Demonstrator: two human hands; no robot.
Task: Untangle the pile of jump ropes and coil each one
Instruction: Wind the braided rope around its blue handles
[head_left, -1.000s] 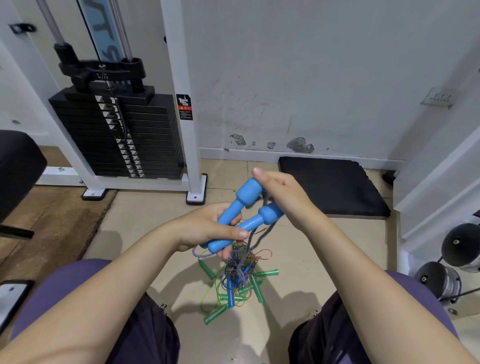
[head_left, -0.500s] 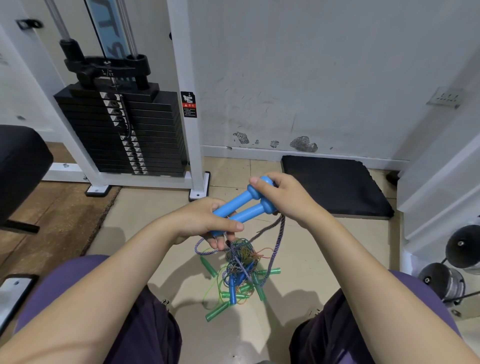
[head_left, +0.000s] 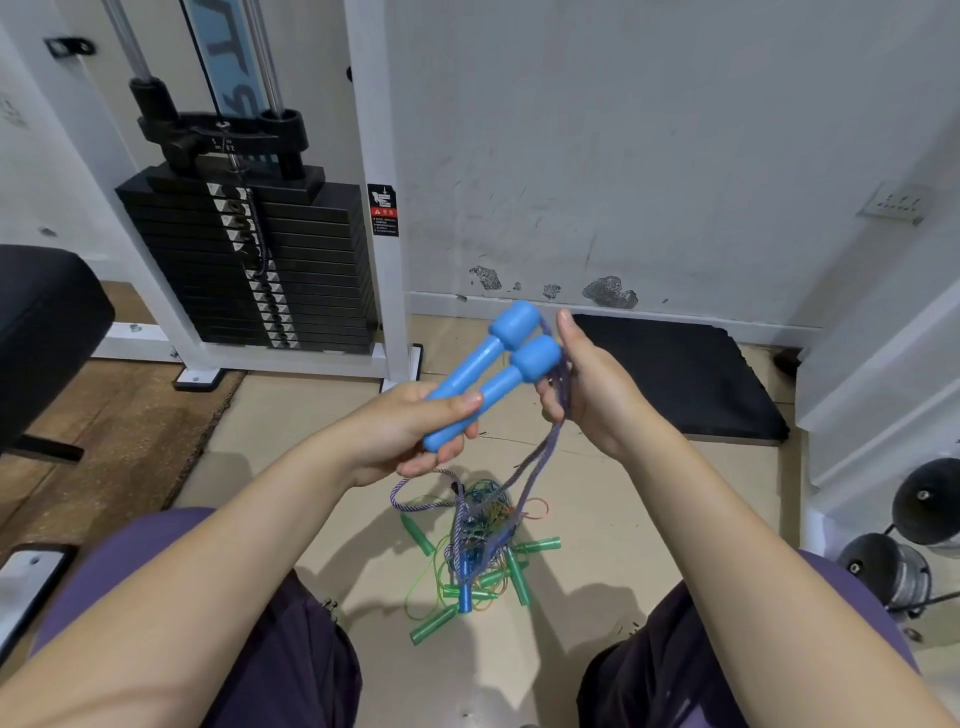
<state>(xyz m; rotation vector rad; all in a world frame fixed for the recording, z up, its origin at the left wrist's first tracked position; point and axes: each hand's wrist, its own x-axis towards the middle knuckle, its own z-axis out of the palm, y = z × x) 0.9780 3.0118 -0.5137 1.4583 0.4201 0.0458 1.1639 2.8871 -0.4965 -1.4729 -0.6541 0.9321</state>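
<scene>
My left hand (head_left: 410, 431) grips the two light-blue handles (head_left: 493, 369) of one jump rope side by side, their thick ends pointing up and right. Its purple-and-white braided rope (head_left: 545, 457) runs from the handle tops through my right hand (head_left: 592, 389), whose fingers curl round the strands, then hangs down into the pile. The tangled pile (head_left: 483, 540) lies on the floor between my knees: thin green and orange cords, several green handles (head_left: 537, 545) and a darker blue handle (head_left: 465, 600).
A black weight stack (head_left: 260, 270) in a white frame stands at the back left. A black mat (head_left: 675, 374) lies by the wall at right. Dumbbells (head_left: 909, 545) sit at far right, a black padded bench (head_left: 47, 332) at far left.
Both hands have lifted the blue handles higher. My right hand has let go of the handle ends and now holds the braided rope just beside them.
</scene>
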